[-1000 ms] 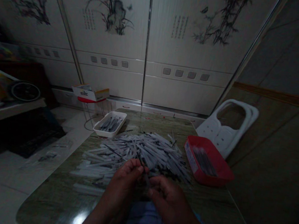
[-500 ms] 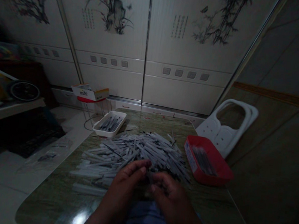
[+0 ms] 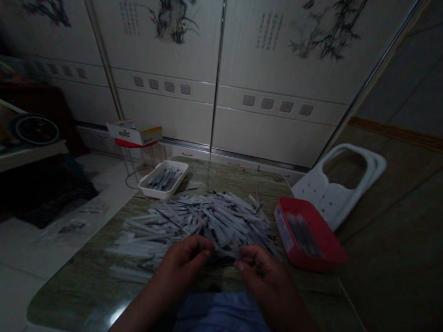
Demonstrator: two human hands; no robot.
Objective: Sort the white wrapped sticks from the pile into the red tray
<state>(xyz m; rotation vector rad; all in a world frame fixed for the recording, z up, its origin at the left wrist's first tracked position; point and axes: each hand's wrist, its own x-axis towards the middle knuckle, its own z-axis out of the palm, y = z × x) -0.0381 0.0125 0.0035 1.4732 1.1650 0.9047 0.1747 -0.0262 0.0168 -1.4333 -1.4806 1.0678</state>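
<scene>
Pale plastic-looking sticks (image 3: 221, 216) lie heaped on the worktop (image 3: 75, 285), just past my fingertips. My left hand (image 3: 185, 257) and right hand (image 3: 264, 273) have drawn apart, so they seem not to share one grip; both are curled narrow, holding what I cannot tell. Beyond, a white tray (image 3: 154, 193) left, red tray (image 3: 316, 263) right.

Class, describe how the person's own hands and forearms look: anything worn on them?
The left hand and right hand are ungloved. No sleeve, watch or bracelet shows on the forearms. Blue cloth, perhaps clothing, shows between them. Finer markings are too dim to tell.
</scene>
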